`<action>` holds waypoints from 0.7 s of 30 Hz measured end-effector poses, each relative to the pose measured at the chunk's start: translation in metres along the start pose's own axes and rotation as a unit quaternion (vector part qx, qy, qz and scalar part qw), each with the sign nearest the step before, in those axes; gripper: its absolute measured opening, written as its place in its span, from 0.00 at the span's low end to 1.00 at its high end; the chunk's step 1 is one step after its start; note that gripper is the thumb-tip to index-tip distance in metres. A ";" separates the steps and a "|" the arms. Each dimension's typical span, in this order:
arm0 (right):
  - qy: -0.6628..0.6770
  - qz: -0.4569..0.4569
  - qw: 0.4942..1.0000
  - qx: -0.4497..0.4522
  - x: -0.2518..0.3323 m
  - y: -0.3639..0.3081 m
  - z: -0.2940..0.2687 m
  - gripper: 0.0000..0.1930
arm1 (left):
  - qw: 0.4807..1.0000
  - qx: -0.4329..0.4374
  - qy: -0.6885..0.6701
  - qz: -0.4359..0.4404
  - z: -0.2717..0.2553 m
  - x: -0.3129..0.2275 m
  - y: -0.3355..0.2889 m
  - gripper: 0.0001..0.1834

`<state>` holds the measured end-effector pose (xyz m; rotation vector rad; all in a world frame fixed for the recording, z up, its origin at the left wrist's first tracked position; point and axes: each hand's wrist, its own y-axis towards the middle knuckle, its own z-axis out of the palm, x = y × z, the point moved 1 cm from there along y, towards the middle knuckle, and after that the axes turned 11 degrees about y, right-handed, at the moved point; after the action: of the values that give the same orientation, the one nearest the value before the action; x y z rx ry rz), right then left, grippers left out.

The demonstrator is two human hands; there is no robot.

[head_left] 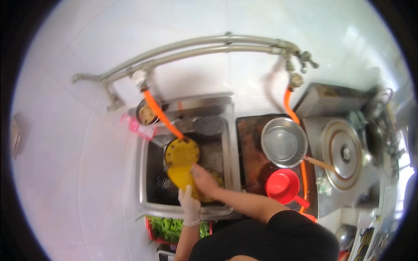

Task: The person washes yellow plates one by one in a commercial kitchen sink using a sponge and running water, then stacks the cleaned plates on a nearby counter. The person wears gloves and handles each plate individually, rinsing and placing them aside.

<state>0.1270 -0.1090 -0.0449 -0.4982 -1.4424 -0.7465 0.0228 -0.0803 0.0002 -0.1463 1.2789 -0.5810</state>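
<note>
My left hand (190,205), in a whitish glove, is closed on the lower edge of a yellow plate (179,175) held tilted over the sink. Bare, my right hand (204,181) presses against the plate's right side with its fingers closed; whether it holds a cloth or sponge is hidden. Just beyond lies a yellow dish with a dark-spotted rim (182,151), under the end of an orange hose (159,113). Another patterned yellow dish (216,177) shows partly behind my right wrist. All are within the metal sink (143,174), where a dark object (163,185) sits at the left.
A pink bottle (141,128) and a small bowl (146,114) stand at the sink's back left. On the right are a metal pan (284,142), a red dipper (283,186) and a large lidded pot (344,153). Leafy greens (167,228) fill a red crate below the sink.
</note>
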 end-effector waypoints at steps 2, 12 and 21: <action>-0.037 0.052 0.998 0.023 -0.002 0.013 -0.016 0.25 | 0.996 0.080 0.025 0.036 -0.007 -0.009 -0.005 0.19; -0.021 0.012 0.987 0.160 0.020 0.011 -0.029 0.18 | 0.992 0.123 -0.031 -0.016 -0.070 -0.045 0.045 0.22; -0.097 0.223 0.948 0.207 -0.020 -0.019 -0.054 0.23 | 0.968 0.212 0.132 0.019 -0.033 -0.102 0.142 0.19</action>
<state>0.1516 -0.1574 -0.0715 -0.5510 -1.5415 -0.0271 0.0218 0.0961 0.0189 0.3206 1.3804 -0.8475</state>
